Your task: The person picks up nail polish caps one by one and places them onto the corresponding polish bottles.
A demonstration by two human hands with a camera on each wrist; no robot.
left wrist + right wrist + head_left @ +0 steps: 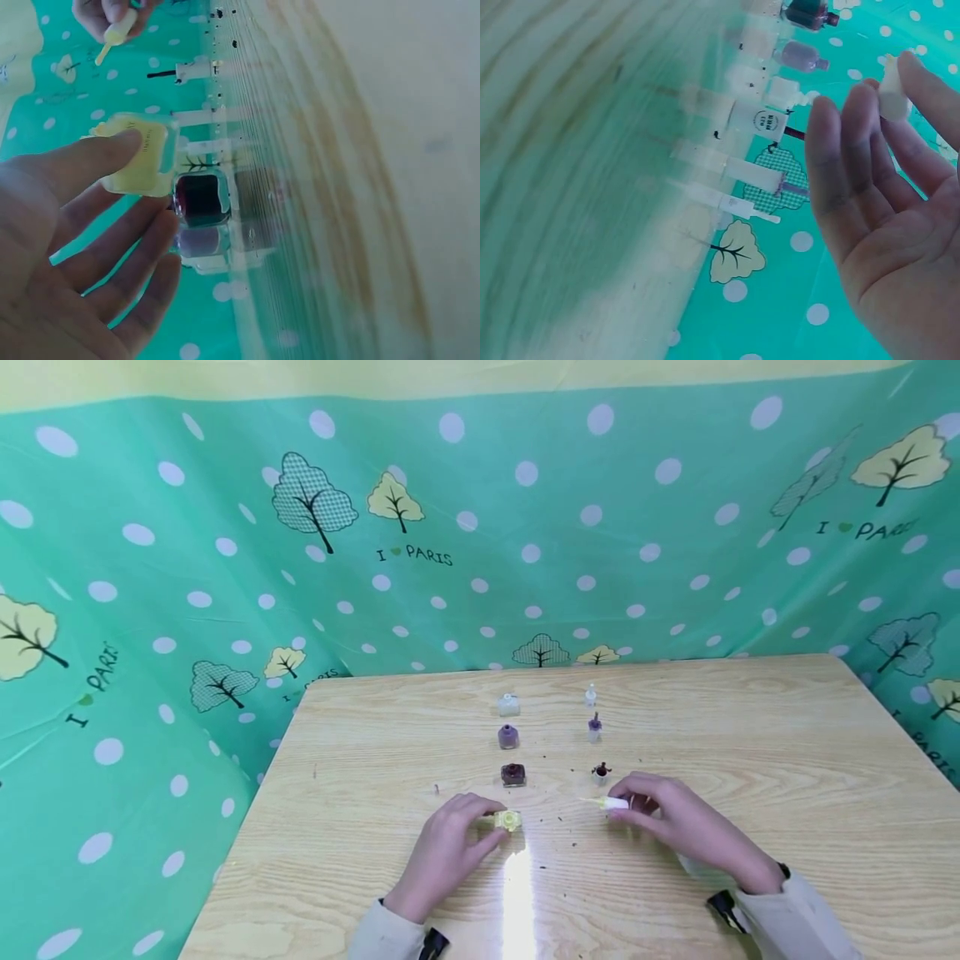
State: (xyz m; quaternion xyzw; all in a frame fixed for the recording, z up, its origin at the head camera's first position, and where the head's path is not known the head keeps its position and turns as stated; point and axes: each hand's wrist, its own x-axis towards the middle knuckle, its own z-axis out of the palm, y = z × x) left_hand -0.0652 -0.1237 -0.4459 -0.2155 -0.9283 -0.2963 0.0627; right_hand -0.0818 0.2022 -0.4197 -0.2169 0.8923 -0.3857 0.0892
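The two hands are working well apart over the wooden table (337, 827). The left hand (450, 843) is pinching the yellow bottle (509, 821) between thumb and fingers, and over on the other side the right hand (667, 814) is gripping a white cap (617, 804), its yellow brush (591, 800) pointing across toward the left hand, the tip staying clear of the bottle. Dark specks (543, 867) are dotting the wood between them. Just beyond the left hand a dark red bottle (513, 775) is standing, then a purple bottle (508, 737), then a whitish bottle (508, 706) farthest out. Beyond the right hand three more caps are standing, brushes up: dark red (600, 778) nearest, purple next, white last. Past everything, a green dotted cloth (525, 560) is hanging.
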